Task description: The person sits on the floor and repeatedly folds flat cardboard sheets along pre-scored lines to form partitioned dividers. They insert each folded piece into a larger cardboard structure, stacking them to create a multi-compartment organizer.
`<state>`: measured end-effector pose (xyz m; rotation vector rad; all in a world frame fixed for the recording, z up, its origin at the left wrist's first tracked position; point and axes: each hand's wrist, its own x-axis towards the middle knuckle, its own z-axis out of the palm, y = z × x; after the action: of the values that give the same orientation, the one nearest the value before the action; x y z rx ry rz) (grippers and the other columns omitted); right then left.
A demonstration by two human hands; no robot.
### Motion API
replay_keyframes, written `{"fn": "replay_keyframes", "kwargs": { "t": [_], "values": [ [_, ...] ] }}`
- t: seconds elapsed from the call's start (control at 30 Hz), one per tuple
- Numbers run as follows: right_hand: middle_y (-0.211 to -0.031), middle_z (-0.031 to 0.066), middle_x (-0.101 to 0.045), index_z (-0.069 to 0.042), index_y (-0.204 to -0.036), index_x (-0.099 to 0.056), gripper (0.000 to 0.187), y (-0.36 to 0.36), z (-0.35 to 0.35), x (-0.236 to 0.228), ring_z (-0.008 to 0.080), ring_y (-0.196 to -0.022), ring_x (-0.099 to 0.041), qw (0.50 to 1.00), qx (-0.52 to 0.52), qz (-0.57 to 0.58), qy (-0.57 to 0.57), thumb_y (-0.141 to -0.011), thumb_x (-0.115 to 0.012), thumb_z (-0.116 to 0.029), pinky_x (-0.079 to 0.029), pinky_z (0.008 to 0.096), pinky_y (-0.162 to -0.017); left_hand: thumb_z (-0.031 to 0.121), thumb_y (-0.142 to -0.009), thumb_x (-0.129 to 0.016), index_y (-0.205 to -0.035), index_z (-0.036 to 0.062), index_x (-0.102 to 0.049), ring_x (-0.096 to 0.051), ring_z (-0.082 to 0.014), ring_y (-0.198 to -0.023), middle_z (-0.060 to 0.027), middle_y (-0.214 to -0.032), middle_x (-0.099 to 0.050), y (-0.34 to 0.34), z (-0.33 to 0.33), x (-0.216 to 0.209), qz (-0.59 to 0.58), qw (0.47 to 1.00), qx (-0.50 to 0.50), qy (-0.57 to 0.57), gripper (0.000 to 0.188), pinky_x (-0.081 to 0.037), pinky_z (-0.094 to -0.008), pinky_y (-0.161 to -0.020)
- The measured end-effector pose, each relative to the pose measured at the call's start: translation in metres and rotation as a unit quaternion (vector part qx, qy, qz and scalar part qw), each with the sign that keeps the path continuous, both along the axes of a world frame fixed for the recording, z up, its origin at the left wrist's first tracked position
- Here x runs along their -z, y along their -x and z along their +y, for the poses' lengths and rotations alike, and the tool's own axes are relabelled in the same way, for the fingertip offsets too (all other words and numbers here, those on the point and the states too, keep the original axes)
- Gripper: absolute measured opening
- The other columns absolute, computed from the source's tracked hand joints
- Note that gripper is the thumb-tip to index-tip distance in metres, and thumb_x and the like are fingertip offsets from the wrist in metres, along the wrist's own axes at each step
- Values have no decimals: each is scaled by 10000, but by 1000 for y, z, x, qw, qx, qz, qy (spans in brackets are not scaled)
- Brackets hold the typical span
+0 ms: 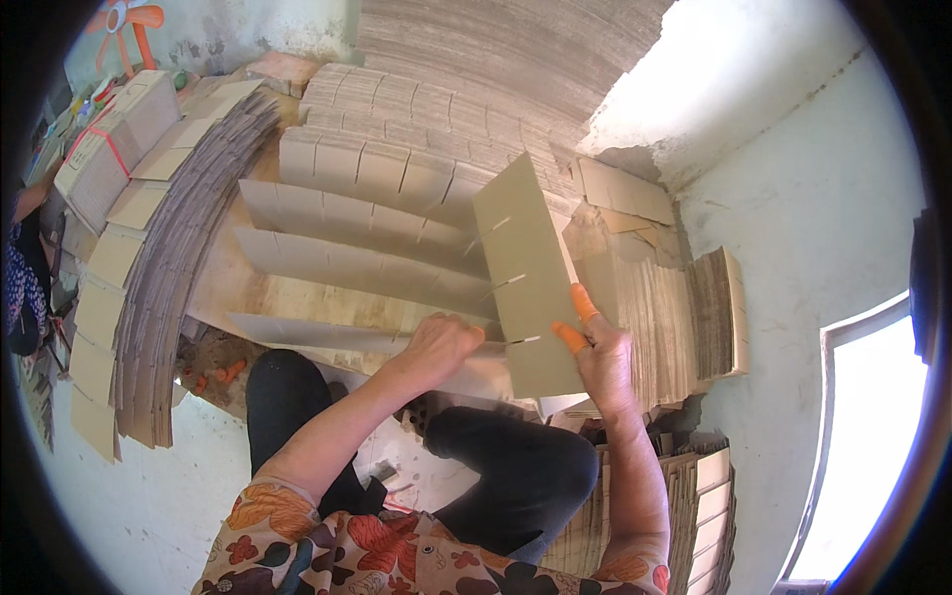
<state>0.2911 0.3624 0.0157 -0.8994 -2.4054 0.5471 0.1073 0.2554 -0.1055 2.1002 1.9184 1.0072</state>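
My right hand (603, 365) grips the near right edge of a slotted cardboard divider (531, 268), standing on edge and tilted. Orange covers sit on its thumb and a finger. My left hand (446, 345) is closed at the right end of the nearest long cardboard strip (317, 332), close to the divider's slot; its fingertips are partly hidden. Two more long strips, a middle one (347, 260) and a farther one (337, 210), stand roughly parallel behind it. Their right ends meet the divider near its slots, but I cannot tell how deep they sit.
A wooden board (223, 283) lies under the strips. Stacked cardboard strips (169, 288) curve along the left, with a tied cardboard bundle (99, 164) beyond. More stacks (645, 317) stand at right and behind. A wall (764, 228) bounds the right; another person's arm (35, 193) shows far left.
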Motion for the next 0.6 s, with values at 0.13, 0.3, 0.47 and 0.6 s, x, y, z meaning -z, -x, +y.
{"fn": "replay_keyframes", "kwargs": {
  "t": [0.13, 0.3, 0.47, 0.6],
  "values": [
    [-552, 170, -439, 12, -1224, -588, 436, -6, 12, 11, 127, -461, -329, 1000, 3, 20, -1, -804, -705, -11, -356, 262, -438, 56, -675, -594, -656, 27, -491, -584, -346, -596, -143, -586, -556, -2, 1, 3, -3, 999, 1, -32, 108, -459, -441, -564],
    [-628, 215, -510, 10, -1184, -611, 386, 4, -4, 4, 142, -471, -333, 999, 8, -28, 26, -807, -694, -1, -373, 265, -445, 59, -661, -589, -644, 29, -482, -583, -338, -592, -138, -578, -545, -1, 0, 3, -6, 999, 5, -44, 112, -455, -430, -568],
    [-604, 157, -432, 20, -1227, -583, 450, 14, -4, 18, 100, -561, -379, 998, -42, -34, 31, -799, -716, -24, -409, 251, -525, 47, -657, -591, -633, 26, -477, -573, -344, -586, -142, -572, -538, -2, -1, 2, -32, 998, 7, -60, 118, -445, -441, -561],
    [-682, 234, -524, 33, -1230, -568, 456, 16, 8, 46, 190, -549, -458, 994, -99, -43, -16, -797, -704, -11, -435, 284, -551, 23, -646, -594, -639, 22, -492, -568, -359, -585, -153, -569, -532, -1, 2, 0, -32, 999, 5, -37, 103, -442, -452, -541]
  ]
}}
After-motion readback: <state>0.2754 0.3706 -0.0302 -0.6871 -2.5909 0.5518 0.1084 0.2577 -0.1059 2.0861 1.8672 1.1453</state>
